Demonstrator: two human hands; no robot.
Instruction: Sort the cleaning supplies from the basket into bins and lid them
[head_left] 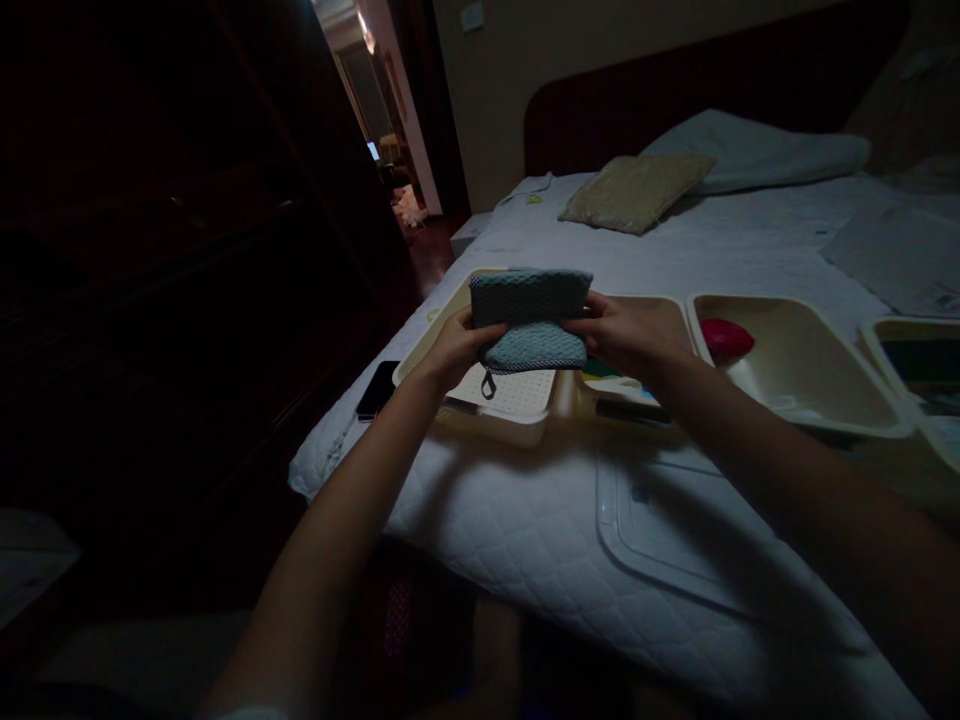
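A teal textured cloth (534, 345) with dark checked edging and a small hanging loop is folded between my two hands, above the bins. My left hand (459, 350) grips its left side, thumb across the front. On the right side, my right hand (611, 325) pinches it, with some fingers hidden behind. Below my left hand stands a cream bin (517, 430) with a white perforated surface inside. Under my right hand is a second cream bin (675, 310) holding green and yellow items that I cannot make out.
Farther right, a cream bin (832, 390) holds a red bundle (726, 342). A clear lid (675, 535) lies on the white quilted bed (487, 540) in front. A dark phone-like slab (380, 390) rests at the left edge. A cushion (637, 190) lies farther back.
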